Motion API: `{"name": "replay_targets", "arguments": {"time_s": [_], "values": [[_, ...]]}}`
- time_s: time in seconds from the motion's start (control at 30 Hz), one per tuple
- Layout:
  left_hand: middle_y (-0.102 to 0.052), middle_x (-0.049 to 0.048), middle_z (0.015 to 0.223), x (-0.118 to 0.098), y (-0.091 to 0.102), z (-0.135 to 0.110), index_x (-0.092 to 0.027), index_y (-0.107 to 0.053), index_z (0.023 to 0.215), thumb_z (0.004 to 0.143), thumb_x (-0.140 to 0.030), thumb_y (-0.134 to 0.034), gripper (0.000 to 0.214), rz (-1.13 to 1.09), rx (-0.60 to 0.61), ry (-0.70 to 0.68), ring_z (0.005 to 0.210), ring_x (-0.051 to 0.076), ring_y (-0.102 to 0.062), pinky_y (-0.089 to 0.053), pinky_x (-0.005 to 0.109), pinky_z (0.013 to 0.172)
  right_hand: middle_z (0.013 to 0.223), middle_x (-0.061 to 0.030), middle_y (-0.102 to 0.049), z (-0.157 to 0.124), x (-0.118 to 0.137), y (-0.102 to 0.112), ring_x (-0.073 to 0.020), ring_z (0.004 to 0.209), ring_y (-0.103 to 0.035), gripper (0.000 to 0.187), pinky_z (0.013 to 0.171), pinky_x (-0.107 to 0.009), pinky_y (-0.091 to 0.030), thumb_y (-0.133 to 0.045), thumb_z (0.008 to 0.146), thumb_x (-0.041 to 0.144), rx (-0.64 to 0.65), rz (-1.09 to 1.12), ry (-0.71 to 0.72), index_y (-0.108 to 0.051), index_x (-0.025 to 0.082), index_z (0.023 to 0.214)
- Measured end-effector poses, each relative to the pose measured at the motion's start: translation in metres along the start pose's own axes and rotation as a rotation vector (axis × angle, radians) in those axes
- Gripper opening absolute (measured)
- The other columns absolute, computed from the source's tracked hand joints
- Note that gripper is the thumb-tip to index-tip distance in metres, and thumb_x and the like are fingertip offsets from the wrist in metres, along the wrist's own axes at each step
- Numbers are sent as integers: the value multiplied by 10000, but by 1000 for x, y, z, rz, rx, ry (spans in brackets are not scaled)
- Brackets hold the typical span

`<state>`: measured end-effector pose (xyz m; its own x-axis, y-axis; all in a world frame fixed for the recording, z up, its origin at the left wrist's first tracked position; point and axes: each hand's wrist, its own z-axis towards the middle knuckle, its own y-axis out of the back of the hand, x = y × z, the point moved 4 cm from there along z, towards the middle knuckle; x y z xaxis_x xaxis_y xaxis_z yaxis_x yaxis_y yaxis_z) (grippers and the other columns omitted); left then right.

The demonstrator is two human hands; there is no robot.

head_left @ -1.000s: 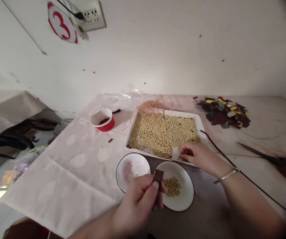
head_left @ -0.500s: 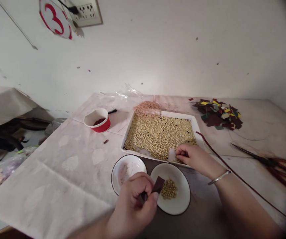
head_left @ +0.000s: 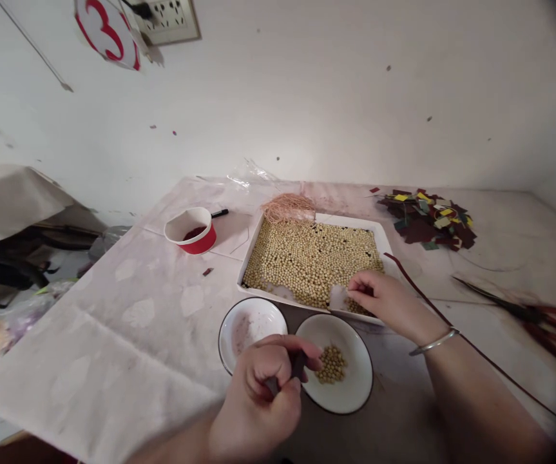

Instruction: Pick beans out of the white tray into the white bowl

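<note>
My left hand (head_left: 261,386) pinches a small dark maroon strip (head_left: 299,365) between thumb and fingers, above the gap between two white bowls. My right hand (head_left: 388,299) is over the front right part of a white tray (head_left: 386,240); its thumb and fingertips are pressed together, and whatever lies between them is too small to make out. Small round pale-yellow beads (head_left: 301,258) cover most of the tray, leaving a bare white patch beside my fingertips. Similar, darker beads (head_left: 332,365) form a small heap in the right bowl (head_left: 359,380). The left bowl (head_left: 274,317) has pinkish residue inside.
A red and white paper cup (head_left: 203,241) with dark red contents and a black pen (head_left: 220,213) stand left of the tray. Pinkish threads (head_left: 285,207) overlap its back edge. Coloured scraps (head_left: 432,222), a long maroon strip (head_left: 420,293) and scissors (head_left: 524,314) lie on the right.
My right hand has drawn slightly up and back from the beads. In my left hand, the fingers have extended over the maroon strip, so less of it shows.
</note>
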<state>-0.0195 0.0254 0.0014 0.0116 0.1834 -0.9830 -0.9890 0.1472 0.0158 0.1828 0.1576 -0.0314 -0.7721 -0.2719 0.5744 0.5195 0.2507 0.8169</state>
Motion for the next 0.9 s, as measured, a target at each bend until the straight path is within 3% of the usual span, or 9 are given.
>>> {"name": "replay_targets", "arguments": {"time_s": [0.27,0.33,0.47,0.67,0.9], "values": [[-638,57,988,7,-2,-1,-183,-459,738,825,-143,-591,164,-343,-6,92,757,122,-613,-473,257,703,680,-11,-610,-8,11,21,-196,628,-557,125,587,-314,-426,-519,806,314,-118,100,-22,-561,228,727],[-646,50,987,9,-4,-1,-197,-497,858,820,-178,-640,149,-432,-2,126,777,117,-613,-465,249,720,673,0,-596,-14,22,28,-186,619,-545,116,578,-303,-423,-525,811,313,-143,125,-14,-557,234,732],[-677,26,996,12,-5,-3,-243,-503,1056,795,-209,-696,326,-572,-6,155,828,123,-615,-454,278,787,681,23,-563,-35,59,37,-155,614,-512,89,556,-271,-407,-558,824,281,-130,243,85,-558,246,743],[-696,25,1027,10,-9,-1,-254,-492,1079,778,-255,-720,378,-785,87,204,878,136,-614,-417,301,824,748,52,-534,-66,115,23,-104,700,-525,173,622,-228,-413,-593,817,87,112,463,399,-555,250,775],[-680,12,859,11,-13,0,-202,-508,1030,769,-274,-730,350,-880,175,252,771,97,-603,-395,219,709,777,53,-523,-70,126,9,-102,749,-527,209,642,-232,-414,-670,775,54,92,444,469,-560,231,766]]}}
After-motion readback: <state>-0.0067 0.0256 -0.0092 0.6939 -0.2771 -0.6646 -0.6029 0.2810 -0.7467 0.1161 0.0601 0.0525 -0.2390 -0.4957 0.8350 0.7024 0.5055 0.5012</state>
